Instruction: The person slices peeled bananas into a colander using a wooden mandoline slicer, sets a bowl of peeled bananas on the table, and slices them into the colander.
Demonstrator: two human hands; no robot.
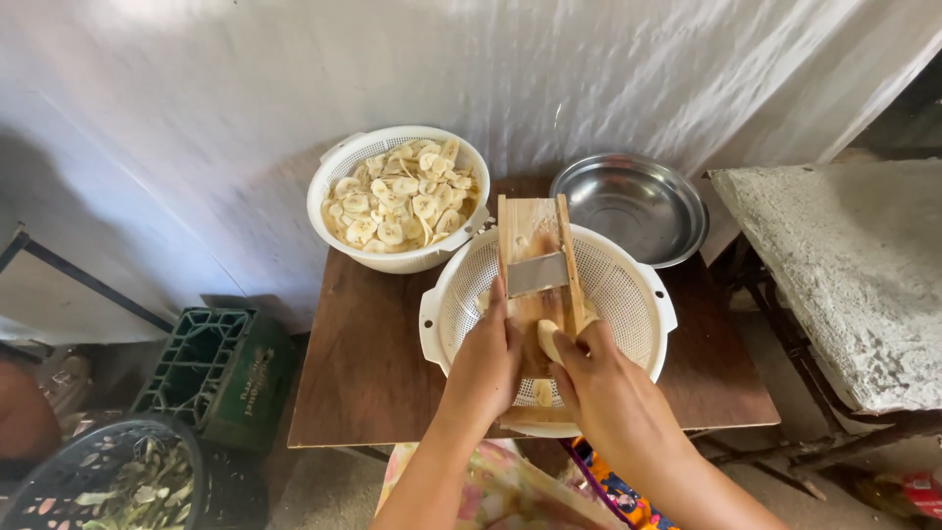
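**Banana Goes Over the Slicer Blade**

At the table's [363, 383] near edge, the left hand [486, 363] grips a wooden slicer [535, 260] laid across a white colander [628, 294]. The right hand [603, 388], fingers curled, presses a peeled banana [547, 339], mostly hidden, against the board. Behind sit a colander of slices [397, 196] and a steel bowl [633, 206].

Bright, sharp daylight; soft shadows.
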